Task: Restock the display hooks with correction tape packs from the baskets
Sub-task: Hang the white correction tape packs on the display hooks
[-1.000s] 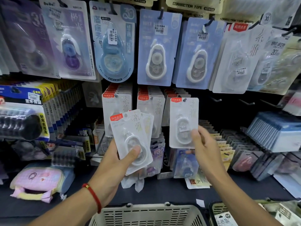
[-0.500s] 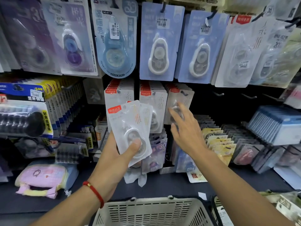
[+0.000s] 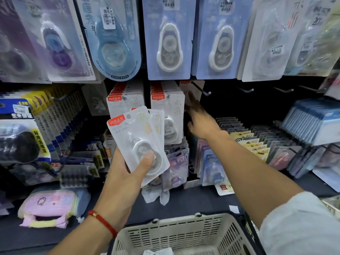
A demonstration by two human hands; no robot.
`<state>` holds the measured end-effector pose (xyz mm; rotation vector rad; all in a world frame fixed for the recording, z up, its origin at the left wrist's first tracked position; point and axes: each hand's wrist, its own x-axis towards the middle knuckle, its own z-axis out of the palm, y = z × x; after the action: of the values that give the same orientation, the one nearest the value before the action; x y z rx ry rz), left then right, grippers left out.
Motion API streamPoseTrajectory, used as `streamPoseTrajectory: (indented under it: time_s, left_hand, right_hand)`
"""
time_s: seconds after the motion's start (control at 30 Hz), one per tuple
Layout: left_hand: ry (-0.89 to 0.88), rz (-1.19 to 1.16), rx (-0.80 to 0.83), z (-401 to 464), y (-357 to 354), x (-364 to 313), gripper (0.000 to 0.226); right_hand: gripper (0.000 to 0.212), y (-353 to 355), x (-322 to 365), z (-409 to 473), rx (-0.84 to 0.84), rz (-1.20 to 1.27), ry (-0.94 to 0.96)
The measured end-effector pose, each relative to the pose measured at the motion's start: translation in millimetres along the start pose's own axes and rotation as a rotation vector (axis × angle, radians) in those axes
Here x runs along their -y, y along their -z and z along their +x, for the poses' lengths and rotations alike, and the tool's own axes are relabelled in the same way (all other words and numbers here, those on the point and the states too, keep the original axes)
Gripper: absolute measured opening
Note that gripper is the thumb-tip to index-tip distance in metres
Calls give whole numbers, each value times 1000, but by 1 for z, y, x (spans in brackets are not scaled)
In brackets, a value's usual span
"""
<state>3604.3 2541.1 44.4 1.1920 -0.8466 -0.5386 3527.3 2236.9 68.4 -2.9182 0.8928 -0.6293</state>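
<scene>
Left hand [image 3: 127, 173] grips fanned white correction tape packs [image 3: 139, 137] (thumb on blister); right hand [image 3: 199, 118] blurred, fingers extended toward hook [image 3: 201, 90].

Two hands in view: left hand [image 3: 127, 173], right hand [image 3: 199, 119].

White correction tape packs with red corner labels [image 3: 139, 138] fanned in the left hand: at least three, edges overlapping, exact count unclear.

Two full rows of the same white packs on hooks: left row [image 3: 125, 102], right row [image 3: 167, 100].

Bare black metal hooks [image 3: 201, 90]: four visible.

One beige slatted plastic basket [image 3: 184, 234].

One red cord bracelet [image 3: 103, 222].
</scene>
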Motion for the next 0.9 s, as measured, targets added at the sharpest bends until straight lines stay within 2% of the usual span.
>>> streamPoseTrajectory:
  time_s: [0.1, 0.2, 0.27, 0.3, 0.37, 0.4, 0.47, 0.53, 0.6, 0.73, 0.9]
  left_hand:
    - [43, -38, -1, -1, -3, -2, 51]
    - [103, -91, 8, -4, -6, -3, 60]
    - [136, -117, 43, -6, -11, -5, 61]
    - [153, -124, 50, -8, -14, -6, 63]
    - [192, -130, 49, -10, -23, -7, 72]
    - [209, -133, 52, -11, -27, -7, 74]
    - [230, -132, 56, -13, -36, -7, 69]
    - [249, -127, 57, -15, -39, -8, 63]
    - [264, -129, 59, -14, -39, -8, 55]
    - [250, -95, 3, -10, -32, -5, 29]
    - [245, -81, -36, -6, -23, -1, 29]
  right_hand:
    - [63, 6, 8, -17, -92, 55, -106]
    - [28, 16, 29, -63, -298, 420, -171]
    - [14, 28, 53, -105, -313, 673, -175]
    - [16, 33, 64, -126, -258, 773, -179]
    - [31, 40, 84, -164, -90, 866, -164]
    - [34, 41, 91, -178, -21, 831, -152]
    - [27, 38, 96, -194, 36, 768, -136]
    - [23, 39, 96, -197, 26, 842, -161]
    - [27, 39, 92, -197, 8, 971, -226]
    - [16, 42, 72, -192, -150, 1031, -308]
    - [19, 54, 46, -173, -238, 1106, -363]
